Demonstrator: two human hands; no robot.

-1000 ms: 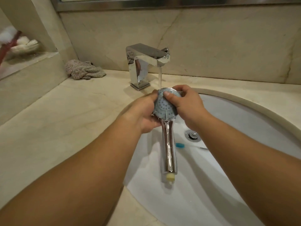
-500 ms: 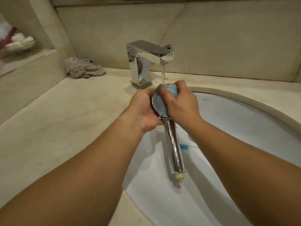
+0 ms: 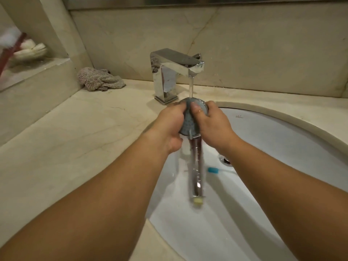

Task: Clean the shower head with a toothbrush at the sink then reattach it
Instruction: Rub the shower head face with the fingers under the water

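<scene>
The chrome shower head (image 3: 189, 122) has a round grey-blue spray face and a long handle (image 3: 195, 170) hanging down over the white sink (image 3: 282, 140). Its face is held under the water running from the chrome tap (image 3: 175, 70). My left hand (image 3: 169, 125) grips the left rim of the head. My right hand (image 3: 211, 123) grips the right rim, with the thumb pressed on the spray face. A blue-headed toothbrush (image 3: 214, 170) lies in the basin near the drain (image 3: 225, 160), partly hidden by my right forearm.
A crumpled grey cloth (image 3: 99, 79) lies on the beige stone counter (image 3: 75, 132) left of the tap. A raised ledge at far left carries blurred white and red items (image 3: 22, 48). A stone backsplash wall runs behind the sink.
My right thumb has slid across the spray face while both hands keep hold of the head. The handle has swung slightly back to the left and is blurred with motion.
</scene>
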